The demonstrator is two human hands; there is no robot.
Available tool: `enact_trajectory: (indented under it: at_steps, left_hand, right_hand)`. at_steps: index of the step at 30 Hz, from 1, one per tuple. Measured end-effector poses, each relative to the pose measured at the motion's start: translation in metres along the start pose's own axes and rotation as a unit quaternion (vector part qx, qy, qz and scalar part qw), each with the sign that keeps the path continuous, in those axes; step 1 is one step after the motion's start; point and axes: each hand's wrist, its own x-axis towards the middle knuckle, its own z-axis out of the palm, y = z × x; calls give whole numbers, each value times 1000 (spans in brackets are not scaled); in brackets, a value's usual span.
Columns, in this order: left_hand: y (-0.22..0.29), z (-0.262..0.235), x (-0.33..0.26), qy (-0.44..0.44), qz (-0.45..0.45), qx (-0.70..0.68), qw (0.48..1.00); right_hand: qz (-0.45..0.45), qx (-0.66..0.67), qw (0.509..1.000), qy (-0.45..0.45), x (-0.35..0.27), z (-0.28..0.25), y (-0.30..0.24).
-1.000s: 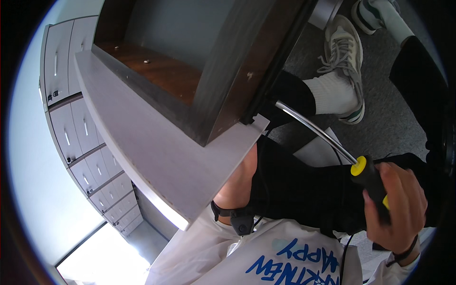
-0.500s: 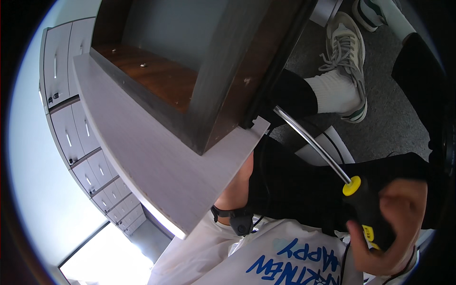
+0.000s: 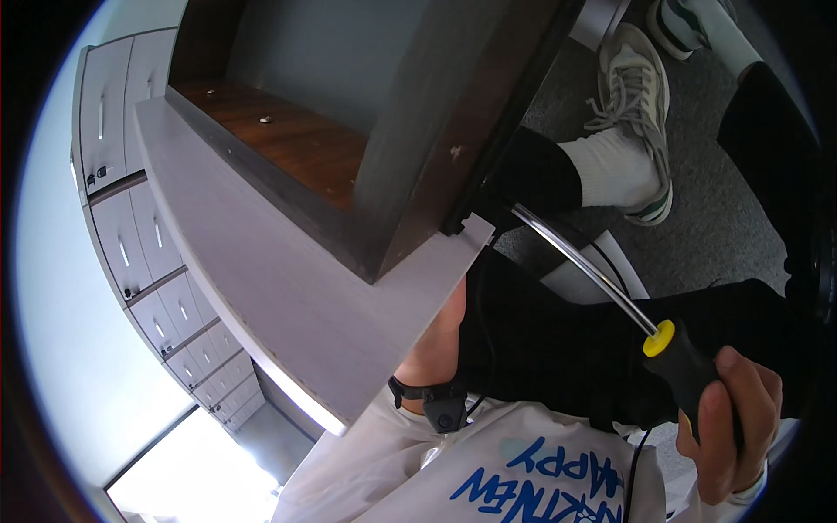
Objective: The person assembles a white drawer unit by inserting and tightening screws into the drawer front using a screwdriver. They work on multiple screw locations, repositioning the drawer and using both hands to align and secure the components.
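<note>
My right hand (image 3: 728, 427) grips the black handle of a long screwdriver (image 3: 676, 357) with a yellow collar. Its metal shaft (image 3: 580, 266) runs up and left to the corner where a dark wooden cabinet frame (image 3: 453, 113) meets a grey panel (image 3: 288, 288). The tip is hidden at that joint. Of my left hand (image 3: 436, 340) only the wrist and heel show below the panel's edge, above a black wristband (image 3: 440, 408). Its fingers are hidden behind the panel.
Brown inner boards (image 3: 288, 144) with small screw heads show inside the frame. My legs in black trousers, white socks and a pale sneaker (image 3: 636, 96) rest on grey carpet (image 3: 732, 218). Grey drawer fronts (image 3: 148, 261) line the left wall.
My right hand has lowered the screwdriver handle a little while the shaft stays at the cabinet corner. The view has shifted slightly.
</note>
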Motion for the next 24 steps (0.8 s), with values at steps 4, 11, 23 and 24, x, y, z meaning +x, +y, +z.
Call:
enact_trajectory:
  at_steps: [4, 11, 23, 24]
  left_hand:
    - [1, -1, 0, 15, -6, 4, 1000]
    - [0, 13, -3, 61, -7, 20, 998]
    - [1, 21, -8, 98, -11, 37, 994]
    - [1, 21, -8, 100, -9, 38, 994]
  right_hand:
    - [7, -3, 1000, 5, -1, 1, -1]
    - [0, 25, 999, 29, -1, 6, 1]
    - [5, 28, 999, 37, 8, 9, 2]
    - [7, 30, 999, 34, 8, 9, 1]
